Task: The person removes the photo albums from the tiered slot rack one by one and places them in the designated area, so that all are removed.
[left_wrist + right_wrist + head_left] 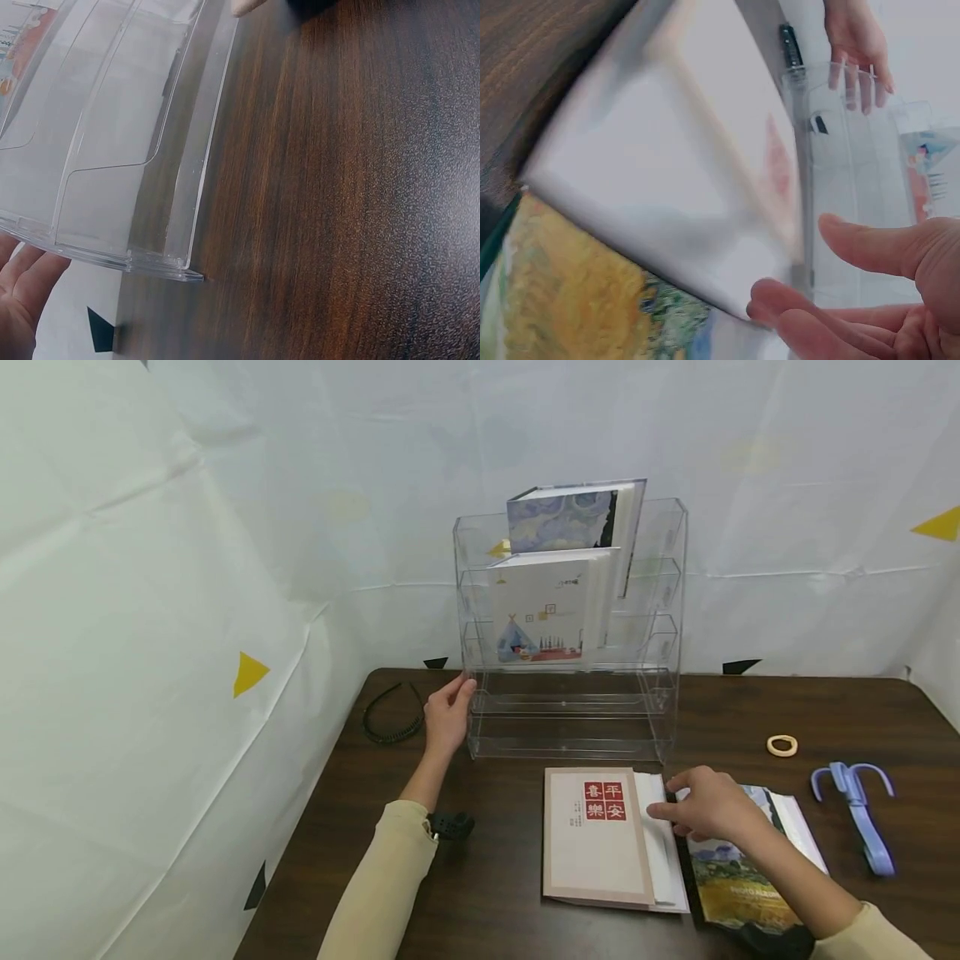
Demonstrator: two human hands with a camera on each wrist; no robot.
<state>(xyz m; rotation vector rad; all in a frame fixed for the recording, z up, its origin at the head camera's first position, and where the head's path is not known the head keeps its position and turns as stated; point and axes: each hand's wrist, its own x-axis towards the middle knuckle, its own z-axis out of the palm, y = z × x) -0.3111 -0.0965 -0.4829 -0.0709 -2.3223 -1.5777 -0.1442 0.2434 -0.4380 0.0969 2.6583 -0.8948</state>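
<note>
A clear acrylic tiered rack stands upright at the back of the table. My left hand rests against its left side, fingers fairly straight along the panel in the right wrist view. My right hand hovers over the seam between two books, thumb and fingers apart. To its left lies a beige-covered book with red square characters, its white pages showing on the right. Under the hand lies a photo album with a painted landscape cover. In the right wrist view, the fingertips are at the beige book's corner; contact is unclear.
The rack's upper tiers hold a white book with a tent picture and a blue-patterned book. A dark coiled band lies left, a tan ring and a lilac double hook right. White sheeting surrounds the table.
</note>
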